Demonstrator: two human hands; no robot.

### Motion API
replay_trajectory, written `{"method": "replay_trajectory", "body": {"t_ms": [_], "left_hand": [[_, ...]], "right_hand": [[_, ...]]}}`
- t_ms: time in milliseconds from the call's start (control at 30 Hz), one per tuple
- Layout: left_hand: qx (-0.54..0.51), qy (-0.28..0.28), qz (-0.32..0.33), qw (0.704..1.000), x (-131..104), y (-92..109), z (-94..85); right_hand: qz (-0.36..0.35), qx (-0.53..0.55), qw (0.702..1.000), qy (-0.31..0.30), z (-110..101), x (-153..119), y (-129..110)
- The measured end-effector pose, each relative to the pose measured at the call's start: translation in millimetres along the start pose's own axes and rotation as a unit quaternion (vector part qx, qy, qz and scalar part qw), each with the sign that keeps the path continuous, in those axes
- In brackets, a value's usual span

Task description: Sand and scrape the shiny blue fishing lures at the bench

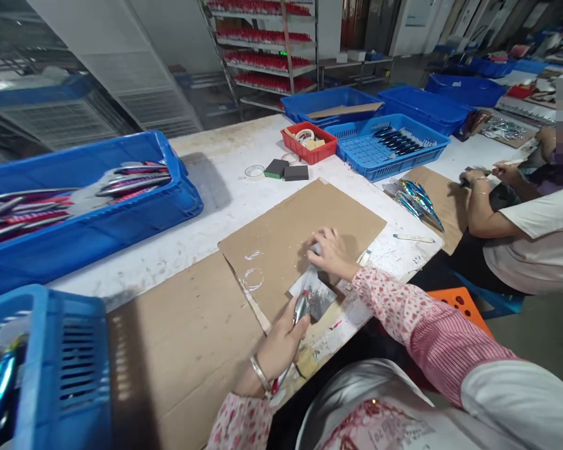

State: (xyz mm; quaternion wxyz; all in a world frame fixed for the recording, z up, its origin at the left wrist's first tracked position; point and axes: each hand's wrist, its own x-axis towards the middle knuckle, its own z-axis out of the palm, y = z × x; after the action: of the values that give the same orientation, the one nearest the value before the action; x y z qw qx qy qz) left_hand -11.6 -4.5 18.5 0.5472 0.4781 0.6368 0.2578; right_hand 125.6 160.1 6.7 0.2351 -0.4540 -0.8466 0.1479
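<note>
My left hand (281, 347) is closed around a silver fishing lure (302, 306) with a bit of red near its tip. The lure is tilted over a small grey speckled sheet (323, 304) at the table's front edge. My right hand (331, 253) is closed, its fingertips around a greyish wad (316, 249) that looks like cloth, though its kind is unclear. Pale, thin material (309, 278) hangs from it toward the lure. Beneath both hands lies a brown cardboard sheet (281, 234) with white smears.
Blue bins (136, 206) and a blue crate (75, 362) with lures stand left. Behind the cardboard lie dark sanding blocks (296, 173), a red tray (311, 145) with tape, and a blue basket (389, 147) of lures. At right, a co-worker's arms (485, 203) are beside several shiny lures (420, 200).
</note>
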Motion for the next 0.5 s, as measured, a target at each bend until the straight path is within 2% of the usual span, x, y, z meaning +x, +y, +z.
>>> {"method": "replay_trajectory", "body": {"t_ms": [67,167,333,433,500], "left_hand": [[-0.006,-0.007,0.001,1.0,0,-3,-1.1],[0.0,-0.009,0.008,1.0,0,-7,-2.7],[0.005,-0.01,0.008,1.0,-1,-9,-3.0],[0.004,-0.012,-0.009,1.0,-2,-9,-1.7],[0.01,-0.006,-0.003,1.0,-2,-8,-0.9]], "right_hand": [[-0.028,0.006,1.0,-0.002,-2,-4,0],[-0.095,0.034,0.994,-0.044,-4,-11,-2],[-0.061,-0.004,0.998,-0.021,-8,-11,-7],[-0.098,0.023,0.994,-0.052,-8,-13,-11],[-0.096,0.027,0.993,-0.061,-7,-12,-11]]}}
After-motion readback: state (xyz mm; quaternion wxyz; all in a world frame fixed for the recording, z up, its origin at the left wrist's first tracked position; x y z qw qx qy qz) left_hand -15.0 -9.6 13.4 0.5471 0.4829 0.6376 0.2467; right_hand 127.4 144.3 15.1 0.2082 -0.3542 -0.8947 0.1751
